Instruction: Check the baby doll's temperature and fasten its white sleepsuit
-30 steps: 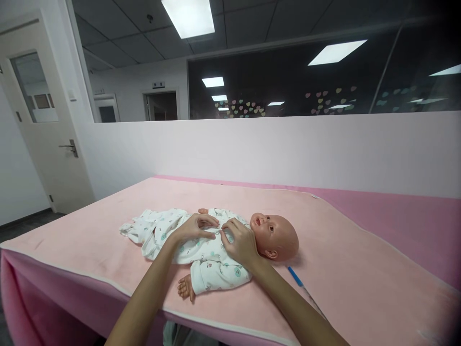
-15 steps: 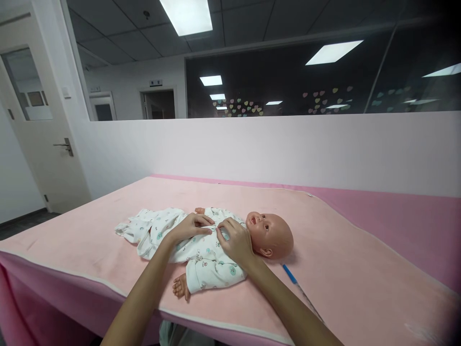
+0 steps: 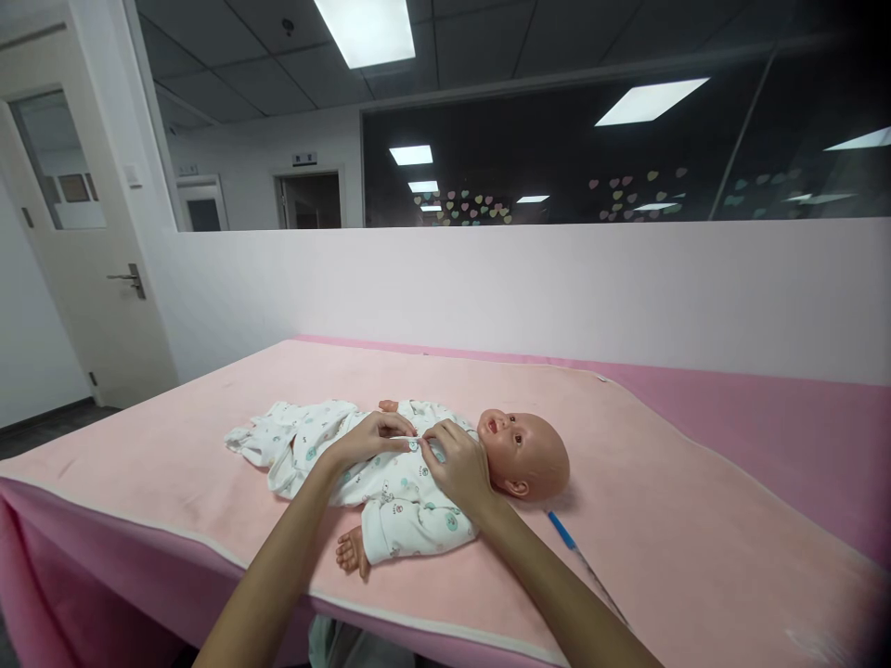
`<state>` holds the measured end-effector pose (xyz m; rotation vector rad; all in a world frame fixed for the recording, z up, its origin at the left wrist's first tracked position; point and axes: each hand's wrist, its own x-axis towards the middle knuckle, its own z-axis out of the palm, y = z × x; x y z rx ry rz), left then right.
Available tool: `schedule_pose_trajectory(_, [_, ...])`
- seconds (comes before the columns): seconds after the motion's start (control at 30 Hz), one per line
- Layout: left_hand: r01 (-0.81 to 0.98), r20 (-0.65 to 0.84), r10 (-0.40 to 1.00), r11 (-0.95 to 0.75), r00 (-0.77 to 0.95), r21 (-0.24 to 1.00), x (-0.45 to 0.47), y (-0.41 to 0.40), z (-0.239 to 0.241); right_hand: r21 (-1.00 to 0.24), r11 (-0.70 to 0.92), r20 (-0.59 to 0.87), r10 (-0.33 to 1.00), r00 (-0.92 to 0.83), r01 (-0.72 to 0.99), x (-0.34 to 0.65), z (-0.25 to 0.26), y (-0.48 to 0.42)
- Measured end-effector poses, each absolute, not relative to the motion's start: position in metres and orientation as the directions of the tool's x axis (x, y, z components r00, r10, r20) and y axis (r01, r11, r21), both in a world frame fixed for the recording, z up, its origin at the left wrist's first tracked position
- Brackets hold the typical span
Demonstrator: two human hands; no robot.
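A baby doll (image 3: 533, 455) lies on its back, its head to the right and its mouth open. It wears a white patterned onesie (image 3: 410, 529). My left hand (image 3: 376, 438) pinches the front edge of the onesie at the chest, thumb and fingers close together. Just right of it, my right hand (image 3: 456, 464) grips the same edge nearer the collar. A small pale spot, perhaps a snap, shows between the fingertips. The doll's near hand (image 3: 353, 553) sticks out of its sleeve toward me.
Right of my forearm lies a thin stick with a blue end (image 3: 561, 530). A peach pad (image 3: 696, 520) covers the pink-draped table (image 3: 800, 427). Behind stands a white half wall (image 3: 522, 288) with glass above. A door (image 3: 76, 213) is at left.
My fingertips have shifted slightly at the onesie's front edge, and a bit more of the pale spot shows between them. The view has moved a little; the doll stays in place.
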<state>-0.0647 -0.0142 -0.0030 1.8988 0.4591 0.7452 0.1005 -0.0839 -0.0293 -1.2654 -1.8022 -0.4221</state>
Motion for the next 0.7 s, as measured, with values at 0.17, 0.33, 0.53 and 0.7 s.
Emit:
schedule_pose_trajectory(0.17, [-0.03, 0.302, 0.586, -0.428, 0.752, 0.904, -0.0658, -0.0154, -0.0012, -0.195, 0.418, 0.821, 0.564, -0.085, 0.887, 0.1006, -0.0297, -0.0853])
schedule_pose_trajectory(0.33, [-0.035, 0.336, 0.584, -0.465, 0.739, 0.885, -0.0648, -0.0132, -0.0033, -0.168, 0.426, 0.826, 0.553, -0.109, 0.889, 0.1016, -0.0303, -0.0856])
schedule_pose_trajectory(0.53, [0.044, 0.337, 0.611, -0.522, 0.716, 0.852, -0.0637, -0.008, -0.0095, -0.169, 0.441, 0.821, 0.558, -0.122, 0.881, 0.1012, -0.029, -0.0857])
schedule_pose_trajectory(0.7, [0.029, 0.358, 0.601, -0.537, 0.715, 0.843, -0.0648, -0.0081, -0.0106, -0.167, 0.437, 0.815, 0.565, -0.126, 0.884, 0.1007, -0.0278, -0.0863])
